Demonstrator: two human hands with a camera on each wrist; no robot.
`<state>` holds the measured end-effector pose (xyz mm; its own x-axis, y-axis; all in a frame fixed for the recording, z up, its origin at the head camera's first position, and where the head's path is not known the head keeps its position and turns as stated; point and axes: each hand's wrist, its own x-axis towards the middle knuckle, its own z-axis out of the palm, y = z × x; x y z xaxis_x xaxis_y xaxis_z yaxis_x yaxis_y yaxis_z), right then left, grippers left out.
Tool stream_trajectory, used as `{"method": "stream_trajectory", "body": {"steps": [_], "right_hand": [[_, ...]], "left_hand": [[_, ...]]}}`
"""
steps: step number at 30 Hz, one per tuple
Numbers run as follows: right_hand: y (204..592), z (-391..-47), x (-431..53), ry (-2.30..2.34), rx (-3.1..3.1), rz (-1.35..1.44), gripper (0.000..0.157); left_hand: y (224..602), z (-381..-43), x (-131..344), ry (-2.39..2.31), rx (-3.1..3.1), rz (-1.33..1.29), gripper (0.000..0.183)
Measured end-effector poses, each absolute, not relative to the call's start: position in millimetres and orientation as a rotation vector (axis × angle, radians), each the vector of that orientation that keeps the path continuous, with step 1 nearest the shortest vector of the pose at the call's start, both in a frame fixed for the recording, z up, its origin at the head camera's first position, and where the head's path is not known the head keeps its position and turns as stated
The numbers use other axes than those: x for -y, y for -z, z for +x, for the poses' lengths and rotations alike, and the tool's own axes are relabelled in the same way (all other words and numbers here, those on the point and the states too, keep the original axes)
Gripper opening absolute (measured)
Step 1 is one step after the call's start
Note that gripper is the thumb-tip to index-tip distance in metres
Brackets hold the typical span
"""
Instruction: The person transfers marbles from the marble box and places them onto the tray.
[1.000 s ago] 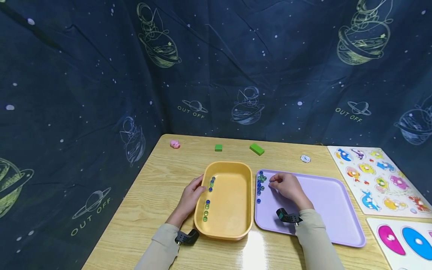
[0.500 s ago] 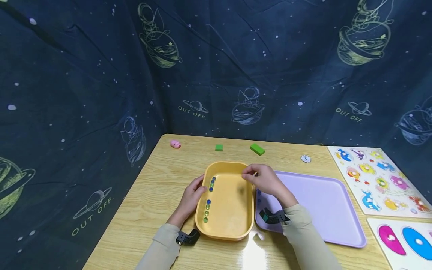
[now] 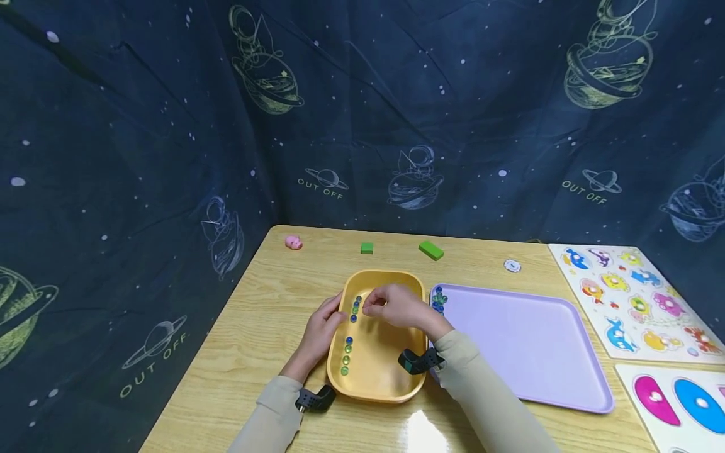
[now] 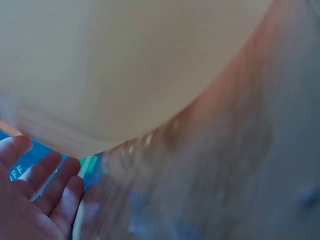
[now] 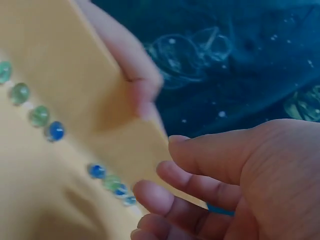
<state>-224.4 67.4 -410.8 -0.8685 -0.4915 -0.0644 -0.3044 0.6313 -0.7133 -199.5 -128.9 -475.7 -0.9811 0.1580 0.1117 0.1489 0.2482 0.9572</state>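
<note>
A yellow box point(image 3: 374, 377) stands at the middle of the table, two short rows of blue and green marbles point(image 3: 346, 360) along its left side. My left hand point(image 3: 318, 332) holds the box's left wall, the thumb over the rim and fingers outside. Inside the box, my right hand point(image 3: 399, 307) hovers beside the upper row of marbles point(image 5: 112, 183). In the right wrist view its thumb and fingers are bent loosely and stand apart, with no marble visible between them. More marbles point(image 3: 438, 299) sit in the left corner of the purple tray point(image 3: 521, 340), partly behind the right forearm.
Along the back lie a pink pig point(image 3: 293, 242), a small green block point(image 3: 367, 248), a longer green block point(image 3: 432, 250) and a white chip point(image 3: 512, 266). Puzzle boards point(image 3: 640, 302) cover the right side. A dark starry cloth point(image 3: 362, 126) hangs behind the table.
My right hand has moved left from the purple tray, over the shared rims, into the yellow box near the upper marbles. My left hand and the box have stayed put.
</note>
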Motion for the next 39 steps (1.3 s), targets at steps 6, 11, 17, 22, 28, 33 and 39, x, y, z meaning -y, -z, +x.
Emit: {"method": "stream_trajectory", "body": {"steps": [6,11,17,22,28,33,39], "right_hand": [[417.8,-222.4,-58.4,1.011,-2.607,-0.656,0.008],[419.4,-225.6,-49.0,0.990,-2.598,-0.601,0.012],[431.4,-224.1,-35.8,0.902,-2.557,-0.584,0.019],[438.2,-222.0,-28.5,0.854,-2.547,-0.570,0.025],[442.3,-219.6,-20.8,0.718,-2.558,-0.722,0.014],[443.1,-214.6,-19.1,0.786,-2.387,-0.759,0.007],[443.4,-207.8,-21.8,0.937,-2.024,-0.730,0.004]], "left_hand": [[490.5,-207.2,131.2,-1.944,-2.472,0.322,0.043],[493.4,-206.2,130.7,-1.949,-2.484,0.281,0.043],[496.2,-206.6,130.7,-1.943,-2.498,0.256,0.043],[495.0,-207.1,130.9,-1.934,-2.503,0.271,0.043],[478.2,-199.8,129.6,-1.940,-2.484,0.287,0.043],[465.7,-192.6,127.2,-1.923,-2.498,0.304,0.043],[464.6,-192.5,127.2,-1.914,-2.491,0.279,0.044]]}}
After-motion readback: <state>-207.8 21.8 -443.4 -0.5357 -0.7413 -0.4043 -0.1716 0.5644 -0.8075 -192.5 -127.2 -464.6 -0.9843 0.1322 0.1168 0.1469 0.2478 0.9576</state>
